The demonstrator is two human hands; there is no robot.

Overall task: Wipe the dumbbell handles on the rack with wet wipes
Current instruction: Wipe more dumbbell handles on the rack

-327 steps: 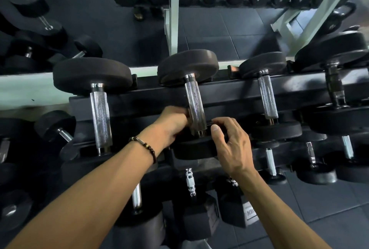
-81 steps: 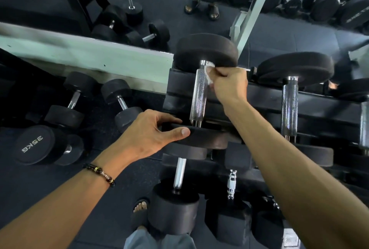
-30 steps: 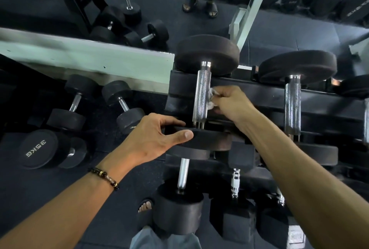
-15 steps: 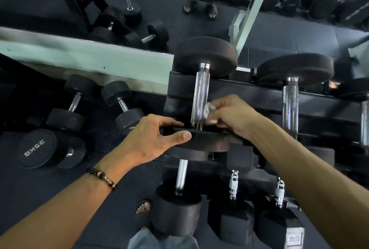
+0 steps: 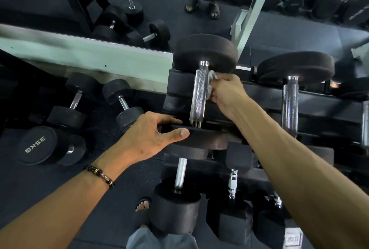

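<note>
- The right hand (image 5: 225, 91) pinches a crumpled white wet wipe (image 5: 210, 85) against the right side of a knurled chrome dumbbell handle (image 5: 198, 97), near its far end.
- The left hand (image 5: 147, 137) grips the rim of that dumbbell's near black head (image 5: 207, 139), thumb on top.
- The dumbbell sits at the left end of the black rack (image 5: 319, 107); open floor lies leftward.
- A floor dumbbell (image 5: 36, 145) reads "35KG".
</note>
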